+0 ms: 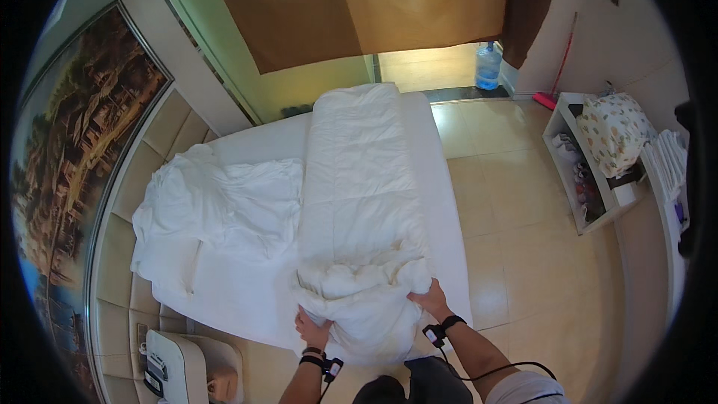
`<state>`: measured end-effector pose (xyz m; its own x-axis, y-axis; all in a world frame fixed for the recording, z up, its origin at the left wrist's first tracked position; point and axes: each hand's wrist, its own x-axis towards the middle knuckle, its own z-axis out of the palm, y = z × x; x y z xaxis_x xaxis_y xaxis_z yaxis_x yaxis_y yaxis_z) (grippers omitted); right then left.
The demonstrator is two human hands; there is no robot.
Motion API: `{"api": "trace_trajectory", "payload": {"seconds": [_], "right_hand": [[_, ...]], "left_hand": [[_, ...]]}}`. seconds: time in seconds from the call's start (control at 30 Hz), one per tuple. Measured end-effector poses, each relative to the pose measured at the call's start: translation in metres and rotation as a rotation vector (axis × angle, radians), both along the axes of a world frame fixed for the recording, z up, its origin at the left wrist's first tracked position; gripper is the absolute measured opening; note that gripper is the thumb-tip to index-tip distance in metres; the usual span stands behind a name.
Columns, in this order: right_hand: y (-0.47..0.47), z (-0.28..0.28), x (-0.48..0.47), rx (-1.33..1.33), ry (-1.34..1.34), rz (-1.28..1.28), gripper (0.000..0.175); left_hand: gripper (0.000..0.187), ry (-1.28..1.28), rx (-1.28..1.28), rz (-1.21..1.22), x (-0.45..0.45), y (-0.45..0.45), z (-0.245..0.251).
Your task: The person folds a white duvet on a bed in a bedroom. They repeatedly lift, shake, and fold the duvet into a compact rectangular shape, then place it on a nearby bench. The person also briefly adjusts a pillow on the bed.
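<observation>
A white quilt [359, 179] lies folded lengthwise across the bed, its near end bunched up at the mattress edge closest to me. My left hand [312, 330] grips the left side of that bunched end. On its right side, my right hand [432, 298] has hold of the quilt too, with the thumb pointing inward. Crumpled white bedding [224, 196] is heaped left of the quilt, partly over a white pillow [168, 264]. A white sheet [247, 297] covers the mattress.
A bedside cabinet [185, 365] stands at lower left, below the padded headboard [115, 258]. On the right are tiled floor [533, 269] and a white shelf unit [586, 202] with a patterned bundle [614, 129] on top. A blue water bottle [488, 67] stands beyond the bed, near a brown curtain [359, 5].
</observation>
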<state>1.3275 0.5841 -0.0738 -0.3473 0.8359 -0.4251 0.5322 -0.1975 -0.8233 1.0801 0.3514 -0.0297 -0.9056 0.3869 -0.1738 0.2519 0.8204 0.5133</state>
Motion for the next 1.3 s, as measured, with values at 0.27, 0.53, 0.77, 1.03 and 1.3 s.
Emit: {"api": "trace_trajectory", "payload": {"seconds": [0.27,0.53,0.77,1.03,1.3], "right_hand": [[0.02,0.056,-0.005,-0.422,0.597,-0.256,0.032],[0.041,0.087,-0.024,-0.348,0.74,-0.529,0.024],[0.112,0.046,-0.081,0.202,-0.599,-0.072,0.066],[0.055,0.074,-0.109,0.504,-0.777,0.708,0.075],[0.091,0.032,-0.146,0.392,-1.022,0.84,0.065]], "left_hand": [[0.094,-0.186,-0.062,-0.114,-0.077,0.019,0.015],[0.031,0.276,0.131,-0.346,-0.154,0.066,0.011],[0.025,-0.167,0.049,-0.048,-0.183,0.15,-0.033],[0.037,-0.239,0.123,0.099,-0.15,0.145,-0.028],[0.063,-0.09,0.325,-0.489,-0.026,0.143,0.041]]}}
